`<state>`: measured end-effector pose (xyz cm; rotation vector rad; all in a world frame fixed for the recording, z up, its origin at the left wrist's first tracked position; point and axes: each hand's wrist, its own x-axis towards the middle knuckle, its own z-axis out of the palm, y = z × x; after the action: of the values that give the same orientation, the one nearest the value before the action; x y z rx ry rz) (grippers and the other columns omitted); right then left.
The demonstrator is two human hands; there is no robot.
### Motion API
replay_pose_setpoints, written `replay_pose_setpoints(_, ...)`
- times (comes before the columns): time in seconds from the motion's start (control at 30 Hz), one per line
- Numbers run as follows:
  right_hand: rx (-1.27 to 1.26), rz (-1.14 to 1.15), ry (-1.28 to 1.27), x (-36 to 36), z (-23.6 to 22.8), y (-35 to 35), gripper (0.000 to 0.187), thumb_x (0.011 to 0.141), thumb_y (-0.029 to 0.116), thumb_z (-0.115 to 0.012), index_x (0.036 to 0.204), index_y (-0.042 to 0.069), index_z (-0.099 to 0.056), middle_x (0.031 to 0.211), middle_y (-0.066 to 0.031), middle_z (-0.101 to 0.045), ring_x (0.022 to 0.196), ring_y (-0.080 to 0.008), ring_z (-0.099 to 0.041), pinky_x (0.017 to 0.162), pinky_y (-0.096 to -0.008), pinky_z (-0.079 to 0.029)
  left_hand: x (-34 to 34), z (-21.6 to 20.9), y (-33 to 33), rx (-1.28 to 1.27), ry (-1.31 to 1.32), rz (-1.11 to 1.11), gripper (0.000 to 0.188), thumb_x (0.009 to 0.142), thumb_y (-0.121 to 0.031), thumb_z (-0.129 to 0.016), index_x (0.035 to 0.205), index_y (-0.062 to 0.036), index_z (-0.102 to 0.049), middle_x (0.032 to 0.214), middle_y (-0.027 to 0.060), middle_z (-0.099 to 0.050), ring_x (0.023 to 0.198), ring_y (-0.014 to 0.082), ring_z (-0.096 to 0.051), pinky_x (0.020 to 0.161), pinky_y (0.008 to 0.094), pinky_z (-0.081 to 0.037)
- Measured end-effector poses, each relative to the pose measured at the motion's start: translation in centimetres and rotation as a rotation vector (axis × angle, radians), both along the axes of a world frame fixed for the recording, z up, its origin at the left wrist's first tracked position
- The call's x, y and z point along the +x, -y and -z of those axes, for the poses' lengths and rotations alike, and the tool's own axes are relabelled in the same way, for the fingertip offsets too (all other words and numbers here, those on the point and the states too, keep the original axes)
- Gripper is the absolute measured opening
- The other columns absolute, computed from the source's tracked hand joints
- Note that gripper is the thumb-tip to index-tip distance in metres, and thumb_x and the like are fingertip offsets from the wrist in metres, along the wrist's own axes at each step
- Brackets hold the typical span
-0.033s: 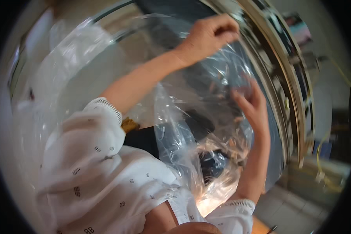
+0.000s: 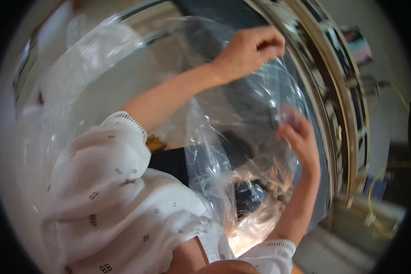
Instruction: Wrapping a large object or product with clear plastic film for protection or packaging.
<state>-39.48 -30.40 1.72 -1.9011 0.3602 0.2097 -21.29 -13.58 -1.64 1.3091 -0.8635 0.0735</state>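
Note:
A large sheet of clear plastic film (image 2: 205,155) spreads in loose, shiny folds across my lap and up to both hands. At the top, my left hand (image 2: 253,50) is closed, its curled fingers pinching the film's upper edge. Lower and to the right, my right hand (image 2: 302,137) has its thumb and fingers bent together on the film. Its fingertips are blurred and partly behind the plastic. Whether the film is a bag or a single layer, I cannot tell.
Along the right runs a long dark surface with a pale wooden-edged frame (image 2: 351,137) beside it. More crumpled clear plastic (image 2: 96,50) lies at the upper left. A black bundle (image 2: 250,196) shows through the film near my lap. A yellow cord (image 2: 372,201) hangs at the far right.
My right hand has shifted downward, and its thumb and fingers have come closer together. The left hand keeps its pinch on the film. The whole view has shifted slightly.

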Motion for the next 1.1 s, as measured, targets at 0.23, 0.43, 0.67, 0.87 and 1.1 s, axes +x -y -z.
replay_pose_setpoints(0.23, 0.086, 0.095, -0.315, -5.7, 1.0, 3.8, 0.008, 0.08, 0.012, -0.056, 0.081, 0.005, -0.061, 0.058, 0.0061, -0.049, 0.046, -0.0008, -0.036, 0.043, -0.0178, -0.025, 4.6, 12.0, -12.4, -0.083, -0.282, -0.626, 0.009, 0.079, -0.008, -0.064, 0.083, -0.0031, -0.058, 0.077, 0.0059, -0.059, 0.067, 0.0132, -0.056, 0.063, 0.0258, -0.046)
replay_pose_setpoints(0.43, 0.128, 0.19, -0.275, -6.0, 1.1, 4.1, 0.007, 0.078, 0.013, -0.059, 0.077, 0.006, -0.06, 0.055, 0.0073, -0.046, 0.043, -0.0001, -0.032, 0.042, -0.0175, -0.022, 11.9, 19.0, -15.5, 0.229, 0.012, -1.032, 0.009, 0.077, -0.008, -0.065, 0.082, -0.0035, -0.059, 0.089, 0.0074, -0.06, 0.078, 0.0138, -0.057, 0.072, 0.0253, -0.045)
replay_pose_setpoints(0.67, 0.182, 0.229, -0.238, -6.3, 1.6, 4.3, 0.005, 0.077, 0.012, -0.058, 0.08, 0.009, -0.055, 0.062, 0.0086, -0.046, 0.045, 0.0012, -0.031, 0.043, -0.0158, -0.021, 16.1, 19.8, -16.1, 0.061, -0.356, -0.618, 0.01, 0.081, -0.008, -0.062, 0.086, -0.0023, -0.056, 0.083, 0.0048, -0.064, 0.076, 0.0121, -0.059, 0.07, 0.0256, -0.045)
replay_pose_setpoints(0.87, 0.066, 0.271, -0.089, -8.0, 1.4, 3.5, 0.001, 0.079, 0.008, -0.056, 0.079, 0.007, -0.055, 0.062, 0.0065, -0.046, 0.051, -0.0004, -0.034, 0.046, -0.0179, -0.024, 15.3, 15.1, -16.4, -0.146, -0.46, -0.588, 0.01, 0.082, -0.007, -0.06, 0.091, -0.0028, -0.057, 0.085, 0.0073, -0.066, 0.08, 0.0142, -0.062, 0.069, 0.028, -0.047)
replay_pose_setpoints(1.1, 0.133, 0.103, -0.72, -20.0, 4.1, -0.8, 0.014, 0.072, 0.007, -0.056, 0.081, 0.001, -0.064, 0.07, -0.0034, -0.061, 0.058, -0.0096, -0.055, 0.055, -0.0219, -0.042, 18.0, 6.7, -11.2, 0.178, -0.066, -0.765, 0.023, 0.082, -0.012, -0.058, 0.104, -0.0076, -0.055, 0.079, 0.0094, -0.064, 0.07, 0.0211, -0.061, 0.065, 0.0313, -0.047)
